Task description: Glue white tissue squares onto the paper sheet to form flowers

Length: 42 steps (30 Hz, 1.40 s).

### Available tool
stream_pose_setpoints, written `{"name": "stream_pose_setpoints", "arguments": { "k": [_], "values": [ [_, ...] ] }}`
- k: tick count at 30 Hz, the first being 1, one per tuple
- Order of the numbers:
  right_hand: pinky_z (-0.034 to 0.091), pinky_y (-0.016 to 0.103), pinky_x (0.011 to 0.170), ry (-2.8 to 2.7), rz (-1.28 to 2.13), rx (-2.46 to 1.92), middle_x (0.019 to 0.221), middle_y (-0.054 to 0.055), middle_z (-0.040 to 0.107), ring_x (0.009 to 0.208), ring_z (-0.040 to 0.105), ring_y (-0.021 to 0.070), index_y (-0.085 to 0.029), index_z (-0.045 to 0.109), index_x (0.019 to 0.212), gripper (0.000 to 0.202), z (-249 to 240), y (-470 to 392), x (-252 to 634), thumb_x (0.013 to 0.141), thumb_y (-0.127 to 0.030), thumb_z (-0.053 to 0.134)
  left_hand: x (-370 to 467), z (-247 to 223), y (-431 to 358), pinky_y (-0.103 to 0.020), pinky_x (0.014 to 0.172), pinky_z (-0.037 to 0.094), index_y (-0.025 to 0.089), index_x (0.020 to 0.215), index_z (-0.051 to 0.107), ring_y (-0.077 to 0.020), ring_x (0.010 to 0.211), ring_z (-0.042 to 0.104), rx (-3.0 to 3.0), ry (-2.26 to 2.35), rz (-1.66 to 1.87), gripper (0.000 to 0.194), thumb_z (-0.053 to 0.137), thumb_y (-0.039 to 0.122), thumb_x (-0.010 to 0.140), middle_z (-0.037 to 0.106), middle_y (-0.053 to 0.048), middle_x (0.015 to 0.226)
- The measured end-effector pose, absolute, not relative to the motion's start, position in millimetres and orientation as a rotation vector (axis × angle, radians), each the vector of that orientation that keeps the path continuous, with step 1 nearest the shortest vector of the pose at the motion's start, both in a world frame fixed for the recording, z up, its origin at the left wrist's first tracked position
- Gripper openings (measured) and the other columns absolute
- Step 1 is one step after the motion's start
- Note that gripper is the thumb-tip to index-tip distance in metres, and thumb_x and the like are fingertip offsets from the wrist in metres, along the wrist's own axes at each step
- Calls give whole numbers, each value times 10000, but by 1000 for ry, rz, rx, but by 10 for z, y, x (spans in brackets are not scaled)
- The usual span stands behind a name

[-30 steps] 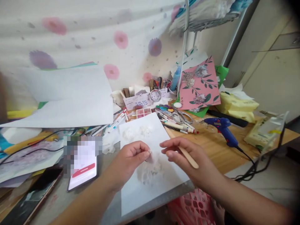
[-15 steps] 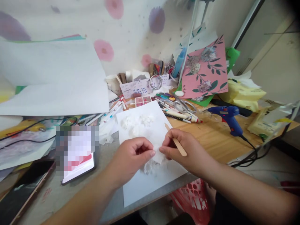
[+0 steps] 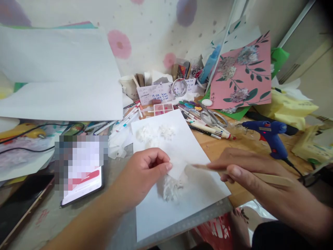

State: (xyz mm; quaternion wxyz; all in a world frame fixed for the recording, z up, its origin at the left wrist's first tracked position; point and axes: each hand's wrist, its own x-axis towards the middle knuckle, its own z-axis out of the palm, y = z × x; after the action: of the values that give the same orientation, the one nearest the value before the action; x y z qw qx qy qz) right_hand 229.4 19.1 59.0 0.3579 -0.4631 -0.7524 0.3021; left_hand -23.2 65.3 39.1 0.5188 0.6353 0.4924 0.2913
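Observation:
My left hand [image 3: 149, 173] pinches a small piece of thin white paper [image 3: 179, 168] between thumb and forefinger, above a large white sheet [image 3: 151, 222]. My right hand [image 3: 249, 177], slightly blurred, grips a flat wooden craft stick [image 3: 270, 178]. The stick's tip points left, close to the paper piece; whether they touch I cannot tell. Beneath the pinched piece a crumpled white paper cluster [image 3: 171, 189] lies on the sheet. Farther up the sheet are other white ruffled clusters [image 3: 166, 132], one partly hidden by my left hand.
A blue glue gun [image 3: 270, 133] with a cable stands at the right. Scissors [image 3: 214, 116], pens [image 3: 208, 130] and a palette [image 3: 163, 109] lie behind the sheet. A lit phone [image 3: 83, 187] is at the left. Pink floral artwork [image 3: 241, 74] leans at the back.
My right hand has moved right, away from my left fingers, and turned the craft stick from lying across the hand to pointing left. My left hand still pinches the paper. The view has shifted slightly.

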Motion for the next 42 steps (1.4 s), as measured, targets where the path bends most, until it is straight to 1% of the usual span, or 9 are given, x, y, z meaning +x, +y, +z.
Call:
{"name": "stream_pose_setpoints", "arguments": {
  "k": [3,8,12,21,29,33,35,39,42],
  "values": [
    [488,248,463,-1911,895,-1230,657,14,694,576,638,178,-300,732,811,206,597,175,2336,862,-408,564,-221,371,647,-198,523,340,192,714,594,-79,566,437,1485,1131,681,131,615,301,783,515,61,619],
    [417,217,386,-1887,1067,-1354,540,-13,602,445,544,131,-233,650,685,191,513,128,2286,800,-381,617,-193,355,644,-197,509,352,185,719,593,-78,544,443,1469,1102,628,130,612,296,783,515,60,610],
    [408,205,432,-1896,1097,-1354,565,-16,605,487,531,118,-213,650,698,195,446,132,2243,797,-380,633,-182,389,639,-205,511,360,176,725,588,-88,548,469,1463,1121,527,144,617,305,781,533,53,613],
    [446,207,606,-1898,1261,-1109,751,-1,665,678,606,111,-195,681,801,134,387,134,2248,840,-319,646,-128,415,612,-193,503,342,165,716,578,-79,541,444,1506,1146,376,115,603,267,765,521,60,601],
    [456,213,628,-1961,1252,-1071,785,7,663,709,617,112,-199,687,829,117,405,121,2282,859,-297,630,-62,353,562,-196,496,323,186,713,602,-82,529,434,1813,1257,250,92,559,234,779,510,62,585],
    [463,192,553,-1948,1247,-1144,685,-6,654,619,607,109,-196,671,779,181,518,101,2334,853,-352,620,-74,325,562,-202,539,345,200,713,631,-82,561,466,1992,1224,235,75,582,205,769,544,54,646],
    [467,184,515,-1948,1146,-1169,660,-8,657,584,608,111,-198,672,775,191,572,100,2342,856,-359,608,-78,321,565,-201,546,350,206,719,636,-80,565,468,2010,1211,241,78,579,198,773,551,54,666],
    [481,171,540,-1996,855,-1141,714,-5,692,630,641,114,-205,677,800,114,614,121,2294,863,-263,602,-84,332,567,-200,544,349,210,720,635,-79,559,467,2004,1222,230,77,583,208,777,549,58,656],
    [480,173,559,-2069,787,-1086,732,2,704,665,652,119,-195,678,793,78,597,144,2242,847,-196,621,-86,340,567,-202,547,350,208,714,630,-81,561,472,2010,1224,215,79,586,219,777,547,58,645]
  ]
}}
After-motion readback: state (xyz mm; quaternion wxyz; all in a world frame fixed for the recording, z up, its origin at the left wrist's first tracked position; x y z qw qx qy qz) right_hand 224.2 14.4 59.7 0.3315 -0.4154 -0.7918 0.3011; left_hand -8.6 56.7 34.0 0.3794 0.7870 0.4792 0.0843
